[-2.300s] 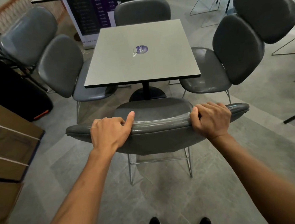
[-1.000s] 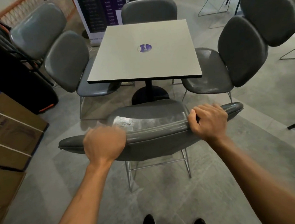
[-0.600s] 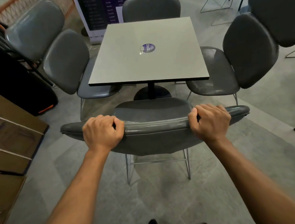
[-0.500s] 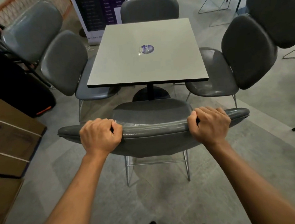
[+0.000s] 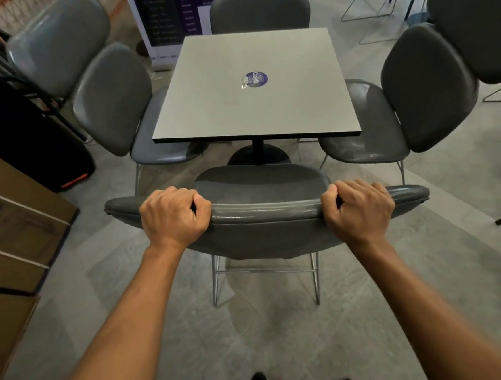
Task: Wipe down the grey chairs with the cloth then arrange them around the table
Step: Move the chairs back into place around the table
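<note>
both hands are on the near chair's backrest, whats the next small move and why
Probably push the near chair straight forward. Left hand and right hand both grip its backrest, its seat sits short of the table edge, while the side chairs' seats are already tucked under.

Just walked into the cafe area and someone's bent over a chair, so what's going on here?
A person grips the top edge of a grey chair's backrest with both hands, left hand and right hand. That chair faces the near side of a square grey table, its seat just short of the tabletop. Grey chairs already sit at the left, right and far sides. No cloth is in view.
</note>
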